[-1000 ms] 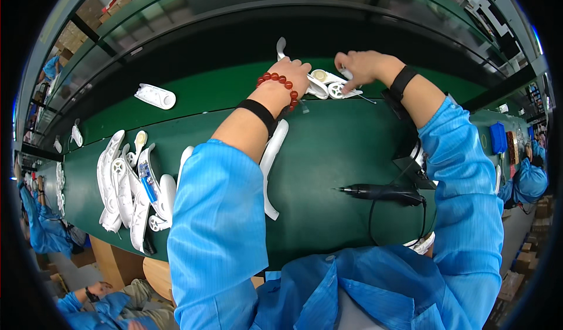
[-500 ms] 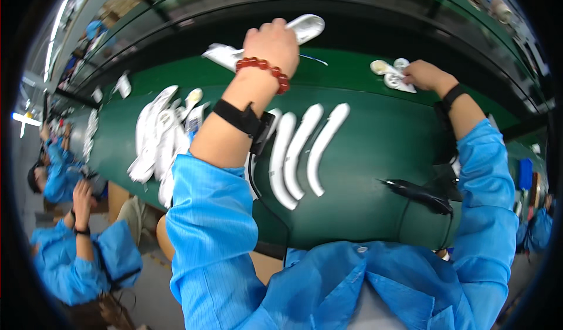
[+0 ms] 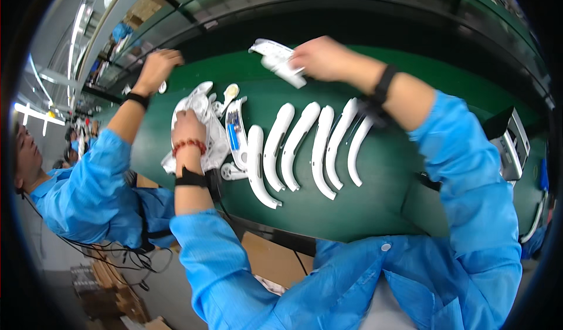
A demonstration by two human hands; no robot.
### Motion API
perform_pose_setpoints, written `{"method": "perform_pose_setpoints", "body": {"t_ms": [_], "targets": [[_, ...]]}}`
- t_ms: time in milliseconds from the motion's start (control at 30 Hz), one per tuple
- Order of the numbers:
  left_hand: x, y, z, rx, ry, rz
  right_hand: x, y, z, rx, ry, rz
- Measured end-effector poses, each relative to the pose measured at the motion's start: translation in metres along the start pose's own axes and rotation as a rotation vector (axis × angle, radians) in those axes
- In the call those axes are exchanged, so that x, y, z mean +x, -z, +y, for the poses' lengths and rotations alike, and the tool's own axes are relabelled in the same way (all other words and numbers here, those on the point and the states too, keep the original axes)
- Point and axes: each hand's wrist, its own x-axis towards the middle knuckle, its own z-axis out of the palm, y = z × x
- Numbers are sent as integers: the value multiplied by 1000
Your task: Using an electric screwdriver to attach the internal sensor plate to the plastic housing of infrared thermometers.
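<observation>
My left hand, with a red bead bracelet above it, presses down into a heap of white plastic parts. Its fingers are bent and partly hidden, so what they grip cannot be made out. My right hand is raised over the far side of the table, pinching a white plastic part that hangs to its left. Beside the heap lies an open white shell with a blue piece inside. Several curved white shells stretch in a row across the middle of the green table.
At the left a co-worker in blue reaches a hand over the table's far left. A dark-framed device stands at the right. A dark rail runs along the back. Cardboard lies below the table's front edge.
My left hand has come from the far middle to the heap on the left. My right hand has moved left from the small white parts and now holds a white part. The view has swung.
</observation>
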Motion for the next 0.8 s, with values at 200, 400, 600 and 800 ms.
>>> {"method": "perform_pose_setpoints", "body": {"t_ms": [200,400,600,800], "targets": [[-64,11,55,-351,-278,580,47,-114,-57,-27,81,-45],[-148,12,118,-406,-412,474,-2,-87,-53,-135,44,-75],[-189,77,176,-356,-559,309,-159,40,-44,475,-213,230],[-178,77,266,-417,-826,190,-438,65,-89,933,-881,676]]}}
